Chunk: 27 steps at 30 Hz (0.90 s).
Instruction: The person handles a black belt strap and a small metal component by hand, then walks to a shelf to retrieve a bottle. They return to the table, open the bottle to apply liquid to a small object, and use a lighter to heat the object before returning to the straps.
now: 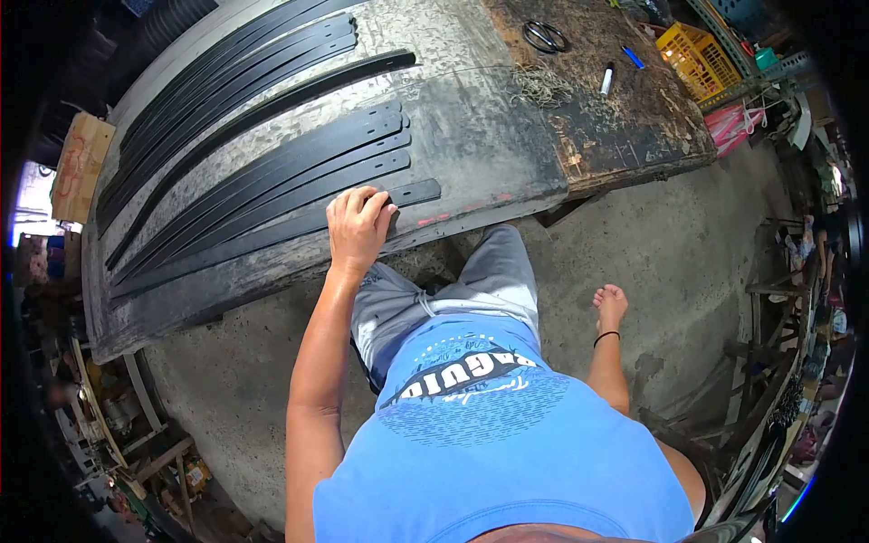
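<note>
Several long black straps with punched holes lie side by side on a worn grey tabletop (471,136). My left hand (358,226) lies palm down on the nearest strap (418,192), close to its holed end, with bent fingers pressing it to the table near the front edge. More straps (299,163) lie just beyond it, and another bundle (226,63) runs along the far side. My right hand (611,306) hangs at my side above the concrete floor, a black band on its wrist and nothing in it.
A dark wooden board (625,127) forms the table's right end, with scissors (545,36), a white marker (607,80), a blue pen (633,57) and a tangle of thread (541,86). A yellow crate (697,56) stands beyond. Cardboard (80,167) leans at left. Wooden frames crowd the right.
</note>
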Motion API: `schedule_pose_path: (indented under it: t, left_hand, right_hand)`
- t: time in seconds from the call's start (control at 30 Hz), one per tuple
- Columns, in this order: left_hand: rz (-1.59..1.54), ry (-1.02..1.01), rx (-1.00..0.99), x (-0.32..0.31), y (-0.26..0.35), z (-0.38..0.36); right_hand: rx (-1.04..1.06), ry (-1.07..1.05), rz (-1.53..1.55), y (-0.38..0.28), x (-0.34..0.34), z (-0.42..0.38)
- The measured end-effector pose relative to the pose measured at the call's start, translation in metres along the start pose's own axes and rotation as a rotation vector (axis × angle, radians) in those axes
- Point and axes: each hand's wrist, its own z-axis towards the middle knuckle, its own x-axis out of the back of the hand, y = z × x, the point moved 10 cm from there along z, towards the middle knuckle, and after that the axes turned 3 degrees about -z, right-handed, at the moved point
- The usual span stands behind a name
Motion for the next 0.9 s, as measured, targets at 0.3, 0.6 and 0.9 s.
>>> schedule_pose_path:
  t: [0.3,0.6,0.9]
  left_hand:
    - [-0.162,0.026,-0.057,-0.009,0.031,0.002]
    - [-0.295,-0.019,0.111,-0.036,-0.011,-0.01]
    - [-0.228,0.02,0.012,-0.029,-0.001,-0.001]
  right_hand:
    - [0.635,0.141,0.305,-0.24,0.056,-0.113]
    - [1.692,0.053,0.174,-0.404,0.126,-0.413]
    - [0.99,0.411,-0.074,-0.354,0.136,-0.286]
